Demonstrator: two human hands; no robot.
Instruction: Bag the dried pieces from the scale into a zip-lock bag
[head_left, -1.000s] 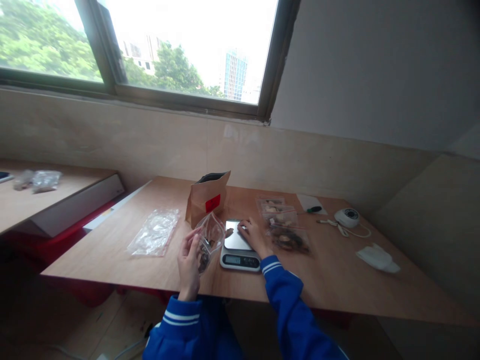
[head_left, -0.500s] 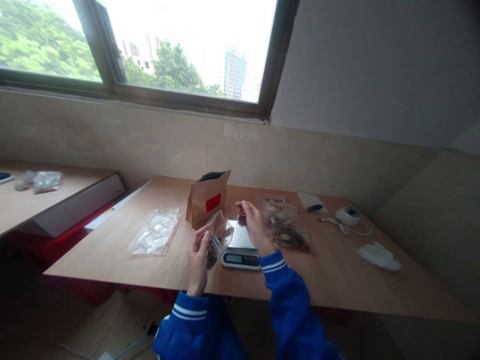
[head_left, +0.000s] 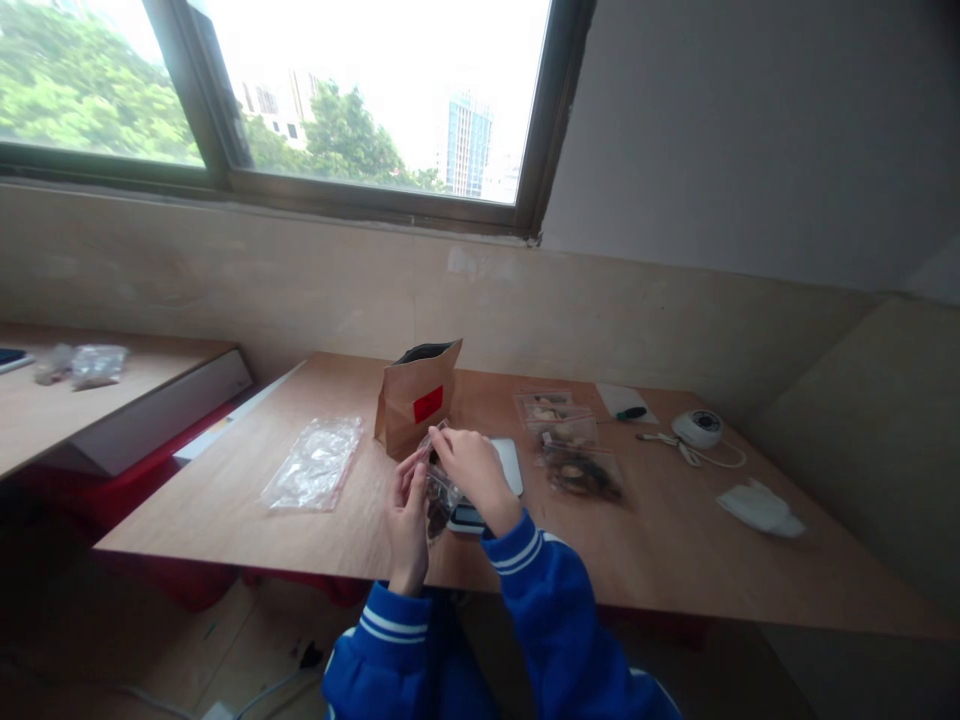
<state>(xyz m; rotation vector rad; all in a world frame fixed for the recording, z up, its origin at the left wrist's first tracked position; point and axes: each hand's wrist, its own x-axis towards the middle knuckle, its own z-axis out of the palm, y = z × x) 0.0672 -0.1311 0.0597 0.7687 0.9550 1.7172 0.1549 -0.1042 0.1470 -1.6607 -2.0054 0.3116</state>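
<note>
In the head view, my left hand (head_left: 407, 525) is closed on a clear zip bag (head_left: 437, 510) with dark brown dried pieces inside. At the bag's mouth, my right hand (head_left: 476, 472) pinches the upper edge; whether a loose piece is also between its fingers is hidden. Both hands are close together in front of a white digital kitchen scale (head_left: 510, 465), and partly cover it and its display. Just behind them stands an open brown paper pouch (head_left: 397, 405) with a red label.
Flat clear plastic bags (head_left: 315, 465) lie on the left of the wooden table. To the right are several filled zip bags (head_left: 581, 472), a green-handled screwdriver (head_left: 631, 413) on white paper, a white dome camera (head_left: 697, 428) with its cable, and a crumpled white cloth or bag (head_left: 761, 510).
My right hand has moved left from over the scale, where it held a dark brown piece, to the zip bag's mouth. My left hand has shifted slightly right with the bag.
</note>
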